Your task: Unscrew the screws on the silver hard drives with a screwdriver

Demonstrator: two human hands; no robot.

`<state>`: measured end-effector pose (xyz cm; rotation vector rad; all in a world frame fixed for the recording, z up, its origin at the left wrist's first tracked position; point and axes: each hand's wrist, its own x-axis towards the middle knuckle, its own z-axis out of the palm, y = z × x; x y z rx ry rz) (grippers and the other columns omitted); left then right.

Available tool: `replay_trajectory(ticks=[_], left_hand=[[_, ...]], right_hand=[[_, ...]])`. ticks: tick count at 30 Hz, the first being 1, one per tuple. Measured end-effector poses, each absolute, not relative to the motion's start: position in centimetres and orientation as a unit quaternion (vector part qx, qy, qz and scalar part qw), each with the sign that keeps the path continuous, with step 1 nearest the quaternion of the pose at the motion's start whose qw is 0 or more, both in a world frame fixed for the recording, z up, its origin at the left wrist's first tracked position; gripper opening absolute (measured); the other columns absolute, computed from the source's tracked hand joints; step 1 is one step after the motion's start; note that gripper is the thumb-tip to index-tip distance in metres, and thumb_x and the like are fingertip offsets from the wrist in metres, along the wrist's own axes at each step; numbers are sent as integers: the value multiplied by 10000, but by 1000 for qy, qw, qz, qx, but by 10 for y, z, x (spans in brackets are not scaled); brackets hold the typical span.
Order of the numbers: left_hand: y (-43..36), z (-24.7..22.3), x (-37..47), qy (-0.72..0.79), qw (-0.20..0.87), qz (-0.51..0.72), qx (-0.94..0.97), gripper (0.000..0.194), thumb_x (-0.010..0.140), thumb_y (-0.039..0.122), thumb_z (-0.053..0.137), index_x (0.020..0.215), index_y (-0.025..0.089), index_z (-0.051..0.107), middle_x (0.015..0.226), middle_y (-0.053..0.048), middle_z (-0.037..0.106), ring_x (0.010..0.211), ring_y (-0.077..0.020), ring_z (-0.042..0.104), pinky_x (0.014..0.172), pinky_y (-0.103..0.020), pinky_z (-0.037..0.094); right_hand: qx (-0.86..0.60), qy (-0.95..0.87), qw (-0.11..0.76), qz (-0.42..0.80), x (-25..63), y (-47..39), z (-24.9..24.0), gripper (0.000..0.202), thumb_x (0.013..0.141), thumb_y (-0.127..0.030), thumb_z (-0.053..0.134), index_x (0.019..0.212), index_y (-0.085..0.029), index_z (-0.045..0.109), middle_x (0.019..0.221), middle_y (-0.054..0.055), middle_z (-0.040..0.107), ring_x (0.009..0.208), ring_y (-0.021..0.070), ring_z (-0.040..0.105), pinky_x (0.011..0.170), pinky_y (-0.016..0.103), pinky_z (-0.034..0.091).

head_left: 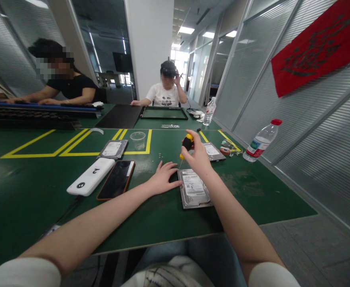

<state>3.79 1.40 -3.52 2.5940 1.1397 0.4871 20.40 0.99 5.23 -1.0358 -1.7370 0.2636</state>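
From my view, the right hand (196, 153) has its fingers closed around the yellow-and-black handle of a screwdriver (187, 142), tilted, its tip down at the far left corner of a silver hard drive (193, 188). The left hand (163, 177) grips nothing; I see it palm down with fingers spread, thumb at the drive's left edge. That drive lies label up near the table's near edge, between my forearms. Just beyond the left hand I make out small screws (159, 155) on the green table (151, 223). To the left are a phone (116, 180), a white power bank (91, 177), a second drive (113, 148) and a clear cup (138, 141). Farther right stands a red-capped bottle (261, 140).
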Motion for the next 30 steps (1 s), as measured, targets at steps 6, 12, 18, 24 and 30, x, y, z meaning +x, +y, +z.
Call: replay_trajectory(ticks=[6,12,18,24,30], left_hand=[[14,-35,38,395,134,171,893,529,889,522,598,1292,180,566,1458,-143,458,1403,-329,325,1155,-617,89],[14,-36,38,397,135,176,891,551,884,531,599,1316,192,546,1459,-142,456,1402,-327,328,1158,-613,79],[14,-37,37,396,140,181,889,573,879,542,597,1337,205,526,1462,-137,454,1403,-324,325,1159,-607,80],[14,-37,37,397,139,182,889,573,881,531,602,1331,184,528,1458,-143,458,1399,-320,333,1160,-606,81],[14,-38,37,398,139,184,888,584,879,539,595,1353,209,509,1459,-131,459,1398,-326,333,1162,-604,86]], right_hand=[[-435,-727,521,105,204,11,50,508,805,-180,532,1298,-253,437,1028,78,640,873,209,638,802,430,558],[-434,-728,520,102,205,11,50,503,809,-183,531,1299,-248,439,1034,83,638,886,212,639,811,430,559],[-433,-729,521,103,205,11,50,502,812,-182,526,1299,-255,431,1042,81,637,885,209,640,814,432,559],[-436,-730,516,103,205,12,50,499,811,-188,526,1297,-247,433,1039,82,634,880,207,633,811,427,553],[-423,-745,507,95,206,11,52,488,786,-151,508,1260,-250,453,1025,74,636,886,214,624,826,442,540]])
